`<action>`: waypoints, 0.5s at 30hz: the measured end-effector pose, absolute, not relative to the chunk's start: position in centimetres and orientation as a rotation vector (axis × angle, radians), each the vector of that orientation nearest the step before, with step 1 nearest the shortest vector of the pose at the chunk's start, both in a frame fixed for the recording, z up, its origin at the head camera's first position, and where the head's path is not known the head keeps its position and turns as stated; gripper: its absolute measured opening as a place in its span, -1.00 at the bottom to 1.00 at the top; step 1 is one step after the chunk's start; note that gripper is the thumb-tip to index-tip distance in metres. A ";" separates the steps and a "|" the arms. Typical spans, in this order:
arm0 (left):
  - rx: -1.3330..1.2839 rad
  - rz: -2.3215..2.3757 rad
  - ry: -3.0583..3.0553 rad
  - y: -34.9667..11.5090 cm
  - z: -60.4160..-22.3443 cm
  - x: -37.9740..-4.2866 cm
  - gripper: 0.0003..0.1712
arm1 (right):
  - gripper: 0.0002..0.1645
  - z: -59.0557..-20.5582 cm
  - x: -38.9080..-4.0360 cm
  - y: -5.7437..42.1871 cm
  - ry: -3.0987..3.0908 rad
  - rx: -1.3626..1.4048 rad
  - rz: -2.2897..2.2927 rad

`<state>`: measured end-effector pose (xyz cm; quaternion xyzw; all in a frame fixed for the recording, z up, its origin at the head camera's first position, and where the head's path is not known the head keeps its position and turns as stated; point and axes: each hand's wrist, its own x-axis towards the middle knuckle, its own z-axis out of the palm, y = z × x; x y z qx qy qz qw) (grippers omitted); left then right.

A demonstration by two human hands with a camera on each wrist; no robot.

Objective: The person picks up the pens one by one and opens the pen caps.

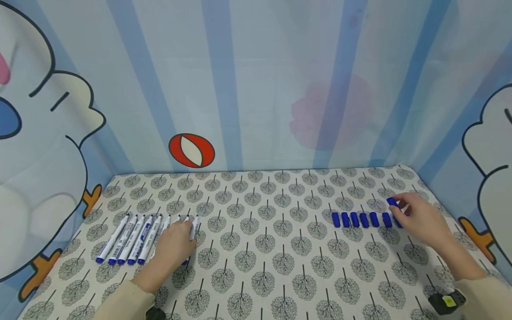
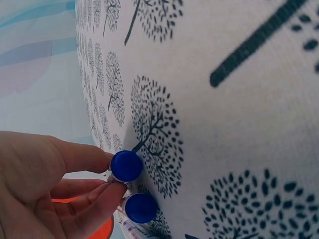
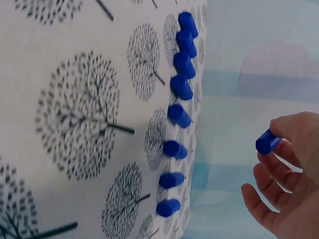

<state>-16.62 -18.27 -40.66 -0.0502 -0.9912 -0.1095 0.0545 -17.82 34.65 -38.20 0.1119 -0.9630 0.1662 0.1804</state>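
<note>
A row of white markers (image 1: 127, 240) with blue ends lies side by side at the left of the cloth. Over the row's right end is my left hand (image 1: 174, 244), pinching the last marker (image 1: 194, 227) between thumb and fingers. Its round blue end (image 2: 126, 166) shows in the left wrist view, beside another marker's blue end (image 2: 141, 208). At the right, my right hand (image 1: 424, 218) holds a blue marker cap (image 3: 267, 142) between thumb and fingers, raised off the cloth. Below and left of it, several blue caps (image 1: 354, 219) lie in a line, the rightmost partly hidden by the hand.
A white tablecloth (image 1: 264, 266) with black tree prints covers the table. Behind and at both sides hang printed curtains (image 1: 264, 89) with blue stripes and cartoon figures. A dark wrist device (image 1: 447, 303) sits at the right sleeve.
</note>
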 end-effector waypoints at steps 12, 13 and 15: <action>-0.138 -0.319 -3.025 -18.1 -40.5 -16.5 -0.60 | -0.38 -45.3 -21.7 44.6 -2.812 0.046 0.429; -0.137 -0.315 -3.027 -18.1 -40.5 -16.5 -0.61 | -0.34 -45.4 -21.8 45.1 -2.847 0.030 0.458; -0.136 -0.313 -3.031 -18.1 -40.5 -16.6 -0.64 | -0.36 -45.5 -21.7 45.6 -2.894 -0.029 0.455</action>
